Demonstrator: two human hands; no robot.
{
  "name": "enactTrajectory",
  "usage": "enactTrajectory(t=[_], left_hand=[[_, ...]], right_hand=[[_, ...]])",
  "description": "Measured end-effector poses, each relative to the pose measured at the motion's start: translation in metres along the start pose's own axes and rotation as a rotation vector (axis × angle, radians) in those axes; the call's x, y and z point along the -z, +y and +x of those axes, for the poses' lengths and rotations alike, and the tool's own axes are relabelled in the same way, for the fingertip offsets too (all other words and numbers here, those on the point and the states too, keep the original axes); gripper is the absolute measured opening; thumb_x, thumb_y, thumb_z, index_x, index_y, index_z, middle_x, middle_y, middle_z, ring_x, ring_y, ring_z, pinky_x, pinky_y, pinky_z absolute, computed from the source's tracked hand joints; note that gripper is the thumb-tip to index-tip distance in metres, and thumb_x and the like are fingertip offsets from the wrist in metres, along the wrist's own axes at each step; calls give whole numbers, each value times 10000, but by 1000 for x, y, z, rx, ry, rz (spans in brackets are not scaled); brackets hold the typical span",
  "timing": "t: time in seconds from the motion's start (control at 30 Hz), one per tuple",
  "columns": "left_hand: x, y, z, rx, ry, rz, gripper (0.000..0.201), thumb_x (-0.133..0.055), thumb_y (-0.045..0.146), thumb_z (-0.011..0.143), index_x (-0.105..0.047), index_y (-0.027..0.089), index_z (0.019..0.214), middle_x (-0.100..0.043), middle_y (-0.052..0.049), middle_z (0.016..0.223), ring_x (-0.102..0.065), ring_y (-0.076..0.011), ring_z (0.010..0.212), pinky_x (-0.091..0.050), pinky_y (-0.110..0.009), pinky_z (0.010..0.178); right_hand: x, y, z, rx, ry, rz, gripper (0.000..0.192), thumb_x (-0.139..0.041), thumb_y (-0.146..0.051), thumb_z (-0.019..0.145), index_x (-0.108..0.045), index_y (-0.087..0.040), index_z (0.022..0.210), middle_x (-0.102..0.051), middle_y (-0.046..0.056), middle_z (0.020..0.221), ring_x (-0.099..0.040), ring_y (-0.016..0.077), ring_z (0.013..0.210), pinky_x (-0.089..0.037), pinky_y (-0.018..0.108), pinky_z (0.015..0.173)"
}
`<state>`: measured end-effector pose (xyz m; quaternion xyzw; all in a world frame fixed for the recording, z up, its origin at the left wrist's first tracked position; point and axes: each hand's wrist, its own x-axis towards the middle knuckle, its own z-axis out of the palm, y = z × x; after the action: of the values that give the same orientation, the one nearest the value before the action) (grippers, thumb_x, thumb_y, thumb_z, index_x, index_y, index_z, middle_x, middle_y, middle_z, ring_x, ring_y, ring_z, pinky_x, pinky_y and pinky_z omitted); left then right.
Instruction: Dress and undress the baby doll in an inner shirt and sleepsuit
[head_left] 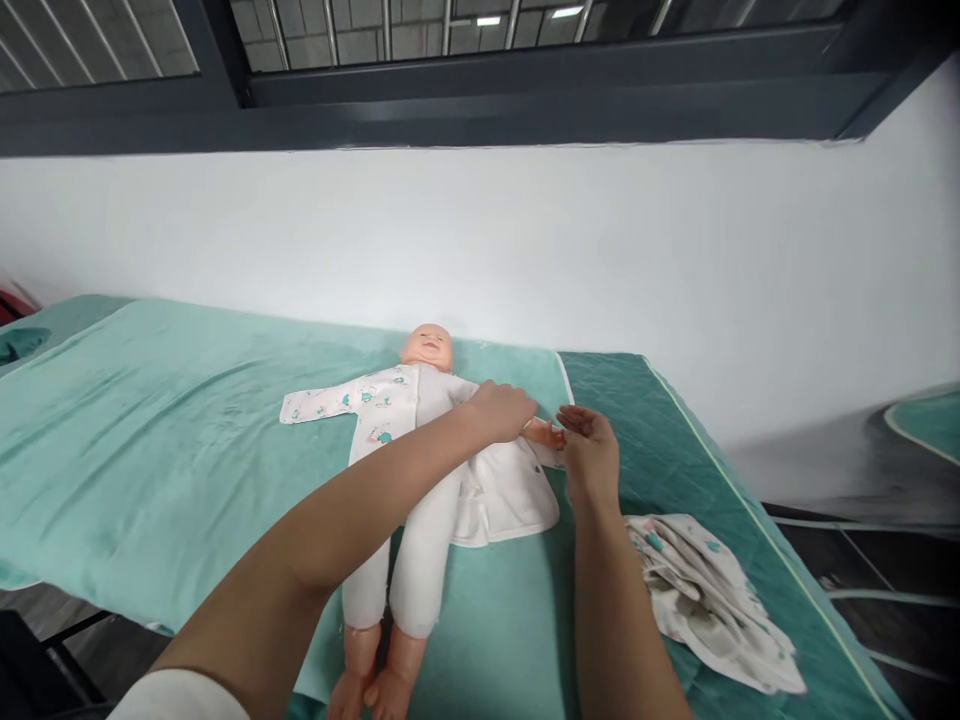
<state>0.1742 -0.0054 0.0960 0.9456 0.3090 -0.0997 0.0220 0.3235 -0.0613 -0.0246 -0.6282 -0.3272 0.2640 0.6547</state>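
Clock centred on the doll: left side, we've got a light green sheet (187, 400) running off toward 9. Doll (424, 560) lies on its back on that sheet, near its right end, face up; long axis close to 12–6, head at 12, feet a touch past 6 toward 7. Its long-sleeved shirt (388, 400) has one sleeve out at 9; the printed half carries small teal and pinkish motifs, any lettering too small for us to read. Plain white shirt flap (514, 490) is spread open around 4. White pants (427, 560) cover the legs, feet bare. Our left hand (504, 410) sits back-up over the doll's outstretched arm at 2–3; fingers curl under and out of sight, so we can't tell if they grip. Our right hand (590, 445) is at 3, fingers bent and close together beside the doll's hand (544, 433); can't tell if they pinch it. Far right, crumpled printed cloth (705, 600) at 4, on a darker green cover (675, 430).
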Motion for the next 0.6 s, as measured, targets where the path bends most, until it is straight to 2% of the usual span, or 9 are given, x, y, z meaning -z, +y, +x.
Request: enactTrajectory(t=[0.13, 0.23, 0.3, 0.4, 0.5, 0.6], left_hand=[[-9, -5, 14, -14, -30, 43, 292, -555, 162, 866, -611, 178, 1152, -661, -131, 1211, -655, -292, 1099, -502, -396, 863], [-6, -17, 7, -30, 37, 77, 356, -542, 131, 856, -569, 157, 1211, -657, -139, 1195, -641, -297, 1099, -481, -421, 884], [-1, -23, -1, -21, 91, 63, 356, -529, 121, 857, -553, 156, 1210, -664, -130, 1163, -642, -283, 1073, -472, -411, 871], [5, -29, -11, 0, 124, 28, 334, -535, 122, 853, -543, 174, 1184, -672, -112, 1128, -645, -255, 1032, -459, -369, 829], [7, -30, -15, 5, 111, 40, 320, -518, 104, 862, -542, 182, 1171, -681, -99, 1102, -642, -242, 1024, -437, -357, 831], [4, -31, -17, 9, 109, 52, 322, -499, 92, 864, -549, 178, 1170, -687, -95, 1095, -643, -242, 1009, -425, -363, 829]], right_hand=[[12, 0, 4, -2, 15, -2, 456, -512, -167, 544, -559, -224, 994, -637, 73, 1178, -651, 226, 1081, -566, 358, 820], [15, -1, 7, -7, 32, -120, 426, -540, -192, 569, -554, -222, 994, -647, 83, 1159, -678, 218, 972, -565, 338, 744], [11, -5, 5, -13, -32, -253, 334, -553, -233, 632, -580, -211, 964, -685, 96, 1064, -684, 222, 886, -545, 343, 723], [-2, -13, -4, -15, -181, -397, 143, -618, -321, 696, -621, -206, 781, -693, 73, 770, -659, 236, 757, -493, 347, 697], [-12, -21, -16, -6, -331, -459, 229, -760, -370, 622, -595, -212, 603, -614, 23, 576, -602, 219, 674, -415, 317, 644], [-13, -25, -20, 9, -405, -434, 306, -796, -415, 586, -565, -215, 574, -565, -11, 507, -551, 190, 616, -368, 292, 583]])
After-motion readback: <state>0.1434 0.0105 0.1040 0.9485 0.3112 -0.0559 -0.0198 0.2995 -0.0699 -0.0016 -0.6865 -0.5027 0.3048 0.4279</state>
